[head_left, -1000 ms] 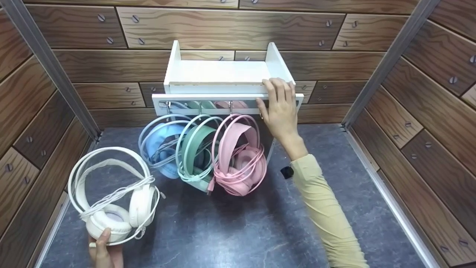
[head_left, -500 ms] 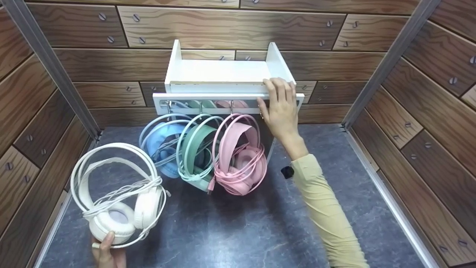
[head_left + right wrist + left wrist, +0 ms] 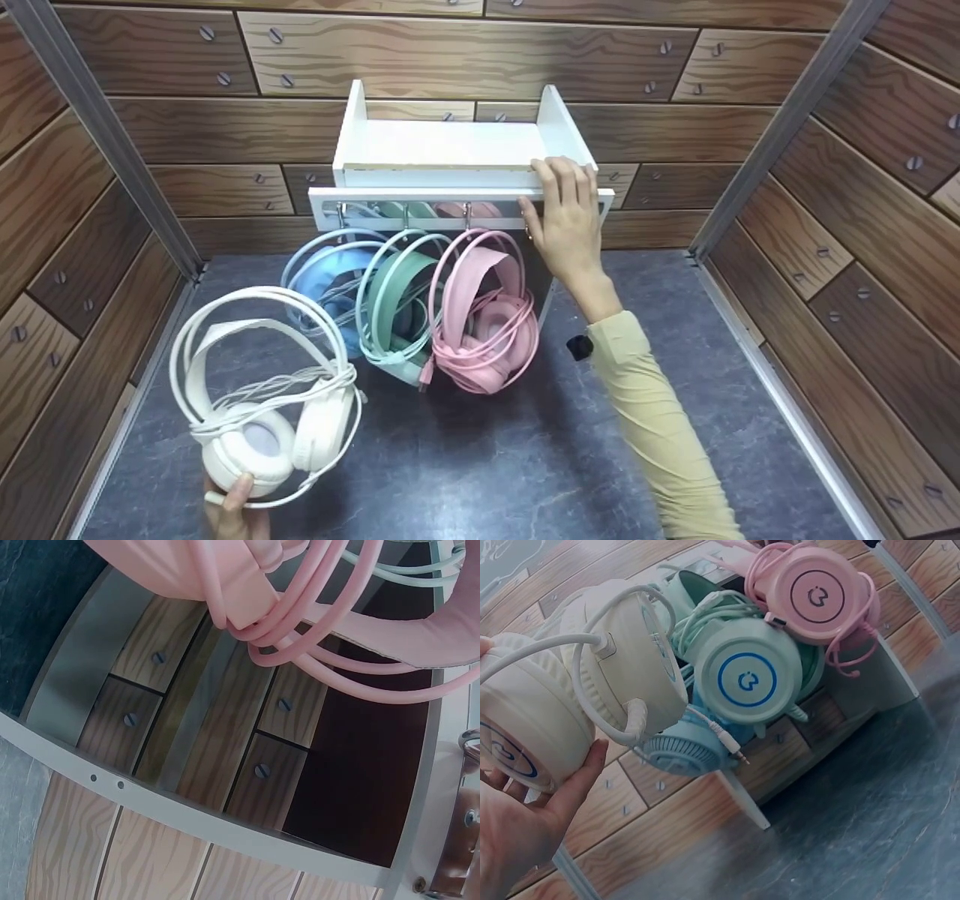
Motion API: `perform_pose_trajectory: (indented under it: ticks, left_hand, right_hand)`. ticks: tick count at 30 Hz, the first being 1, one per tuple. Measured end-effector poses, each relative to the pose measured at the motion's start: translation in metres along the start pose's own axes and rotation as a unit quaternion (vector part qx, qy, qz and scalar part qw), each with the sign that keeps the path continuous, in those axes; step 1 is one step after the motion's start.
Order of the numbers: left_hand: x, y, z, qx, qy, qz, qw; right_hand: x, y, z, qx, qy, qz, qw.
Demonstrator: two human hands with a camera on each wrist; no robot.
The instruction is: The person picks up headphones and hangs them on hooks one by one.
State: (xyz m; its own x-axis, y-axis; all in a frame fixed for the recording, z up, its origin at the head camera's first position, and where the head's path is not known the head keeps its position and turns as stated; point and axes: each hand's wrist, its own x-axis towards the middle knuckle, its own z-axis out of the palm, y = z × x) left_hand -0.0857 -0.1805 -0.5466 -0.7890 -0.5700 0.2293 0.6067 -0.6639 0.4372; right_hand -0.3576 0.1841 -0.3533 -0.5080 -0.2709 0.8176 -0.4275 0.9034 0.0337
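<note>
My left hand holds white headphones by the lower ear cup, thumb on the cup's face. Their headband stands upward and their cable is bundled across the middle. In the left wrist view the fingers wrap beneath a white ear cup. My right hand rests on the right front of a white rack, fingers straight over the shelf edge and thumb at the front rail. From the rack's hooks hang blue headphones, partly hidden behind the white ones, green headphones and pink headphones.
Three metal hooks show along the front rail; the pink headphones hang nearest my right hand. A dark marbled floor lies below, with wood-patterned walls on three sides. A small black square device sits at my right cuff.
My left hand has moved to the right with the white headphones, which now overlap the blue ones in the head view. My right hand and the rack have stayed in place.
</note>
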Motion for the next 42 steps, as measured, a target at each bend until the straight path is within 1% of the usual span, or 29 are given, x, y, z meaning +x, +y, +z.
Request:
perform_pose_trajectory:
  ticks: [2,3,8,10,16,18,20,21,23,25,26,29,30,32,33,34,38,42]
  left_hand:
    - [-0.001,-0.001,0.003,0.011,0.007,0.001,0.9999]
    - [-0.002,-0.001,0.003,0.009,0.004,-0.003,0.9999]
    - [-0.005,0.001,0.005,-0.011,-0.042,-0.046,0.998]
    - [-0.007,0.001,0.006,-0.009,-0.052,-0.057,0.997]
    - [-0.012,-0.001,0.014,0.027,-0.043,-0.045,0.9977]
    - [-0.013,-0.001,0.017,0.028,-0.046,-0.049,0.9974]
    - [-0.014,-0.001,0.02,0.042,-0.047,-0.051,0.9967]
    - [-0.015,-0.001,0.02,0.041,-0.047,-0.053,0.9966]
    - [-0.015,-0.003,0.019,0.044,-0.059,-0.059,0.9955]
    - [-0.015,-0.005,0.017,0.068,-0.071,-0.06,0.9934]
    - [-0.014,-0.007,0.013,0.06,-0.088,-0.057,0.9927]
    - [-0.013,-0.009,0.013,0.089,-0.1,-0.064,0.9889]
    - [-0.013,-0.009,0.014,0.101,-0.096,-0.068,0.9879]
    - [-0.014,-0.009,0.019,0.104,-0.093,-0.075,0.9874]
    - [-0.015,-0.007,0.025,0.114,-0.083,-0.084,0.9864]
    - [-0.016,-0.007,0.028,0.11,-0.087,-0.087,0.9862]
    - [-0.019,-0.006,0.04,0.126,-0.096,-0.098,0.9825]
    - [-0.022,-0.007,0.049,0.163,-0.084,-0.115,0.9763]
  right_hand:
    - [0.0,0.0,0.0,0.001,0.001,0.0,1.0]
    - [0.0,0.0,0.001,0.001,0.001,0.0,1.0]
    - [0.0,0.0,0.001,0.003,0.001,-0.001,1.0]
    - [0.0,0.0,0.001,0.004,0.0,-0.001,1.0]
    - [0.0,0.001,0.0,0.003,-0.003,0.002,1.0]
    - [0.0,0.001,0.0,0.002,-0.005,0.003,1.0]
    - [0.0,0.001,0.0,0.001,-0.006,0.003,1.0]
    - [0.0,0.001,0.001,0.002,-0.006,0.002,1.0]
    - [0.0,0.001,0.001,0.001,-0.006,0.001,1.0]
    - [0.0,0.001,0.001,0.0,-0.004,0.0,1.0]
    - [0.0,0.001,0.001,0.0,-0.003,-0.001,1.0]
    - [0.0,0.001,0.001,-0.001,-0.001,0.0,1.0]
    - [0.0,0.001,0.001,-0.001,0.0,0.0,1.0]
    - [0.0,0.001,0.001,0.0,0.0,0.0,1.0]
    - [0.0,0.001,0.001,0.0,0.0,0.0,1.0]
    - [0.0,0.001,0.001,0.0,-0.001,0.0,1.0]
    - [0.0,0.001,0.001,0.001,-0.002,-0.001,1.0]
    - [0.0,0.001,0.002,0.002,-0.004,0.0,1.0]
